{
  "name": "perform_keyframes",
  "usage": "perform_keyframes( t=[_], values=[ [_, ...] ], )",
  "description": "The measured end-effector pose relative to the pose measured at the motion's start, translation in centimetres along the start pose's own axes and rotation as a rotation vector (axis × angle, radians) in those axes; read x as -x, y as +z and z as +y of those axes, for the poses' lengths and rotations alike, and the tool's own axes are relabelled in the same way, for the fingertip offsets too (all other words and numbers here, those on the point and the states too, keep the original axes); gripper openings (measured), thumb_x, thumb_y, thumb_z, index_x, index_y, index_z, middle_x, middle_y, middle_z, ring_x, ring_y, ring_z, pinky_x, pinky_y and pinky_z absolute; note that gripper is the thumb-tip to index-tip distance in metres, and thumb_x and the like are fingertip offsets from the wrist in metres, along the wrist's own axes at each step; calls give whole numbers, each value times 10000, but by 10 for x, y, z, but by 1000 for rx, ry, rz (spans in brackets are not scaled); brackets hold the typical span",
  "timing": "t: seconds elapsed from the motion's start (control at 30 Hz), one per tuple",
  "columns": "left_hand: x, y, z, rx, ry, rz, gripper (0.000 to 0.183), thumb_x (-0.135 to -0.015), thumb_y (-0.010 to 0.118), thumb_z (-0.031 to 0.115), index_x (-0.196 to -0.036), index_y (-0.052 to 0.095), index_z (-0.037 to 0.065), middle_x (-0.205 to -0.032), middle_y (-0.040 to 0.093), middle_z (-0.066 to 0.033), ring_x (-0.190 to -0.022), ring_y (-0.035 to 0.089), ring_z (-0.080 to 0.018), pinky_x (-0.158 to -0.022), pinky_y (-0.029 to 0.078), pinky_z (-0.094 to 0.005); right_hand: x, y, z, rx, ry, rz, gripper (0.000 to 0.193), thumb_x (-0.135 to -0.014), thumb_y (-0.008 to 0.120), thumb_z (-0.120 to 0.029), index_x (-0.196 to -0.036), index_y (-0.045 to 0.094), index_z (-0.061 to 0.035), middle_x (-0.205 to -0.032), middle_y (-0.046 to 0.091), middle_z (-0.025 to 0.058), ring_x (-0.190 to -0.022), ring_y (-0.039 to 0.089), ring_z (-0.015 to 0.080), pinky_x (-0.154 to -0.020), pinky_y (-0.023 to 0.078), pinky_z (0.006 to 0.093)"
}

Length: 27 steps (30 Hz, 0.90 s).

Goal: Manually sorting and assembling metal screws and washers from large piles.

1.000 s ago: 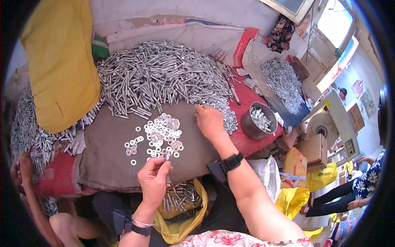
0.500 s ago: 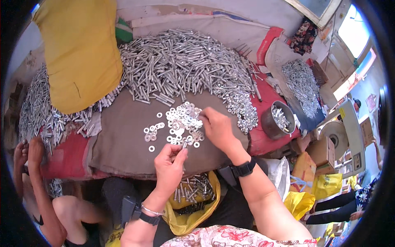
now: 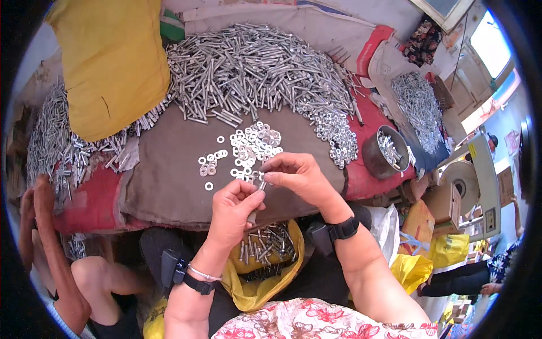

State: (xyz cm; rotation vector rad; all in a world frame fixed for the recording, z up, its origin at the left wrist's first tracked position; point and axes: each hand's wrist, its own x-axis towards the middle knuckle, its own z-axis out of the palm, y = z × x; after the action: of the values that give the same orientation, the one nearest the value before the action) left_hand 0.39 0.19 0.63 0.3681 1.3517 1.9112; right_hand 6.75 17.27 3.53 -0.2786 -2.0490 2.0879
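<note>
My left hand [image 3: 234, 209] is closed around a metal bolt [image 3: 262, 185], whose end sticks up past the thumb and forefinger. Thumb and fingers of my right hand [image 3: 302, 179] pinch a small washer at that upper end; the fingertips partly hide it. Just beyond both hands, a loose heap of flat silver washers [image 3: 254, 142] lies on the brown cloth [image 3: 175, 175]. Several more washers [image 3: 209, 164] are scattered to its left. Below my hands, a yellow sack [image 3: 288, 282] stands open with bolts [image 3: 265, 243] inside.
Behind the washers rises a big pile of long bolts [image 3: 243, 68], with nuts [image 3: 333, 135] at its right. A dark pot [image 3: 377, 157] of metal parts stands on red cloth. A yellow sack [image 3: 113, 68] covers bolts at left, where another person's hands [image 3: 42, 195] are near.
My right hand has come from the washer heap toward me, down to the bolt in my left hand. The whole view has shifted slightly.
</note>
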Motion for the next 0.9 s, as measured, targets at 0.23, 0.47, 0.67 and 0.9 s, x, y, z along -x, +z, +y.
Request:
perform_keyframes(
  t=[0.23,0.47,0.67,0.9],
  values=[
    [-5,0,-4,-917,739,112,145,-783,639,-2,-855,517,28,-743,530,-151,-663,575,-367,-533,444,-422,-8,2,0,395,71,15,251,-826,718,-205,-743,649,21,-561,565,43,-522,439,96,-493,384,292],
    [4,7,-3,-814,699,65,104,-776,656,-17,-781,555,7,-712,558,-146,-646,586,-317,-576,460,-383,-8,16,8,825,-143,204,341,-908,623,-322,-776,656,-9,-630,586,164,-551,582,297,-542,457,378],
    [8,9,2,-638,712,169,91,-826,674,29,-804,588,8,-721,599,-110,-632,595,-214,-575,466,-339,2,36,-8,-407,148,-264,628,-995,372,-515,-1401,422,-38,-1219,593,127,-1048,603,232,-932,464,370],
    [4,-21,15,-852,639,271,66,-779,650,9,-774,585,20,-663,586,-144,-587,579,-245,-554,456,-349,-45,52,-14,649,-363,208,204,-852,660,-173,-978,636,-15,-961,653,106,-875,639,284,-728,508,389]
  ],
)
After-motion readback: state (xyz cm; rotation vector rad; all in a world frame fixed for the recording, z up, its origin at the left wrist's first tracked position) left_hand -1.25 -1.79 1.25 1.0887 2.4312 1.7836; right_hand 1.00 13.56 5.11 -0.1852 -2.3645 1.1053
